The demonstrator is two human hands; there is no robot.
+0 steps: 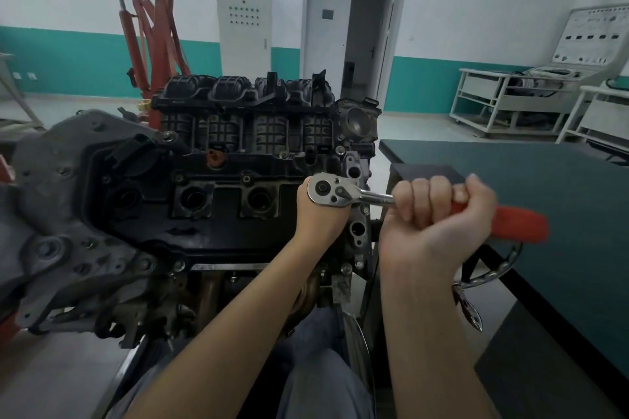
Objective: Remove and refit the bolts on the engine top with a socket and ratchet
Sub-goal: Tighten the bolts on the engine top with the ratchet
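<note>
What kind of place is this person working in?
Probably an automotive training workshop. An engine sits on a stand, a red engine crane stands by the wall, and a demonstration panel board rests on a bench. The right hand grips a ratchet.

An automotive training workshop: engine (pixel 221 187) on a stand, red engine hoist (pixel 156 20) far left, instrument trainer panel (pixel 592 37) far right.

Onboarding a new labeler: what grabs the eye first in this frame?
The ratchet at centre, chrome head over the right end of the engine top, red handle in the right hand. The left hand sits under the ratchet head, fingers hidden. Behind on the left stands a red engine hoist.
</note>
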